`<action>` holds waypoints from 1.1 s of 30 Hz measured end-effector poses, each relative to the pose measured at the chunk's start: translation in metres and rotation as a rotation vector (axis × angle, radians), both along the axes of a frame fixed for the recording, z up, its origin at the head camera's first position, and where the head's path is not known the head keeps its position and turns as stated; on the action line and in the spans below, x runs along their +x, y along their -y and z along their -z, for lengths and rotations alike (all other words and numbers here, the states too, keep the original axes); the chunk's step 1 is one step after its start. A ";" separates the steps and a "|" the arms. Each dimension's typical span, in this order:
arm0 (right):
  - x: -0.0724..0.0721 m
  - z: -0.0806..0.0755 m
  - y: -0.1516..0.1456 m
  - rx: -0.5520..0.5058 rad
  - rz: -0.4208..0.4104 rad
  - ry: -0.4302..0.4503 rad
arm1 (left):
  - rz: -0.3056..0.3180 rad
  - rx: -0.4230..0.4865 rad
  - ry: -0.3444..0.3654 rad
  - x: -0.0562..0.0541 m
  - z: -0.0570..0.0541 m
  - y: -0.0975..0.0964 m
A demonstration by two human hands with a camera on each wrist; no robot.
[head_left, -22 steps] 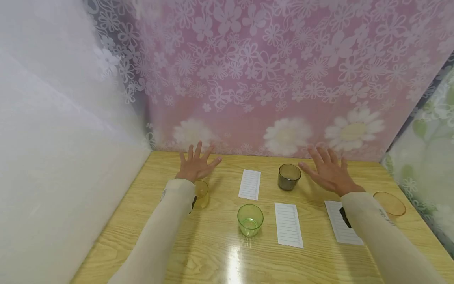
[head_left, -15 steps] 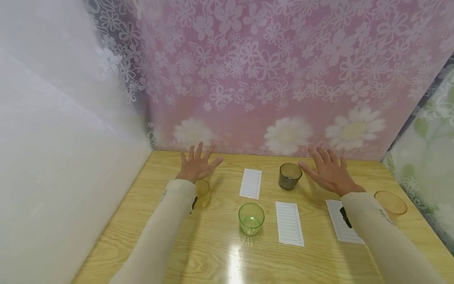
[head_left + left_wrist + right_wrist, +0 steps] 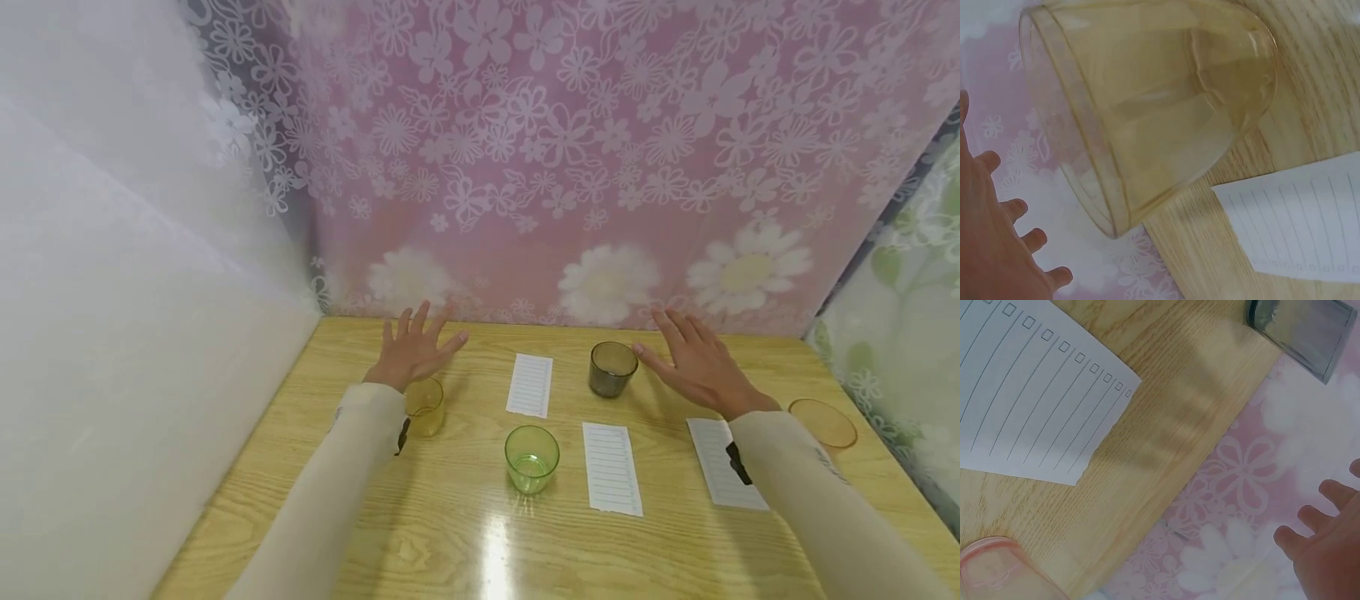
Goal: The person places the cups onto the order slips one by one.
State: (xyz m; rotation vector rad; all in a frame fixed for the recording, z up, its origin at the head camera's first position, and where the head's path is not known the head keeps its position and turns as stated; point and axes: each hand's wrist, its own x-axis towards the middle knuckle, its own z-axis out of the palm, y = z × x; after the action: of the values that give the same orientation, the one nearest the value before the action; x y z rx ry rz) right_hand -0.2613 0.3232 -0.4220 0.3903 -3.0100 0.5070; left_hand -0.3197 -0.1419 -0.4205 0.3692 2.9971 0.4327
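My left hand (image 3: 412, 354) is held over the far left of the table with fingers spread, holding nothing. Just below its wrist stands a clear yellow glass cup (image 3: 425, 408), which fills much of the left wrist view and lies beyond the fingers' reach there. My right hand (image 3: 701, 367) hovers at the far right, palm down, its fingers extended and its thumb tip close beside the rim of a smoky grey cup (image 3: 612, 371). Part of that grey cup (image 3: 1300, 331) shows at the top of the right wrist view. A green glass cup (image 3: 531, 460) stands nearer, between the two arms.
Lined paper strips lie at the back centre (image 3: 529, 386), right of the green cup (image 3: 612, 469) and partly under the right sleeve (image 3: 723, 462). An orange cup (image 3: 823, 422) stands beyond the right forearm. A pink floral cloth (image 3: 510, 167) hangs behind the wooden table (image 3: 420, 542).
My left wrist has shifted slightly left, showing more of the yellow cup. The fingers of my right hand have drawn closer together, and its forearm has moved a little right. The cups stay put.
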 end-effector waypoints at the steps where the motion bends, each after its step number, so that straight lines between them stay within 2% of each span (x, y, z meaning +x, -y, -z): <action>1: 0.001 0.000 0.000 -0.003 -0.002 -0.001 | 0.003 0.003 0.006 0.000 0.001 0.000; 13: 0.013 0.002 0.001 -0.030 -0.025 -0.030 | 0.094 0.053 -0.014 0.014 -0.005 -0.004; 23: 0.027 0.006 0.000 -0.030 -0.054 -0.028 | 0.222 0.053 -0.081 0.025 -0.005 -0.015; 33: 0.041 0.014 -0.003 -0.083 -0.058 -0.036 | 0.305 0.103 -0.032 0.037 -0.006 -0.025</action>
State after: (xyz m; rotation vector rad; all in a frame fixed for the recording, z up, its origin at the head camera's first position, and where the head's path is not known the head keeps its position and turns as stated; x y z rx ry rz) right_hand -0.2205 0.3259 -0.4363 0.4763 -2.9391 0.6201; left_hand -0.2824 -0.1165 -0.4143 0.8333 2.8833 0.5541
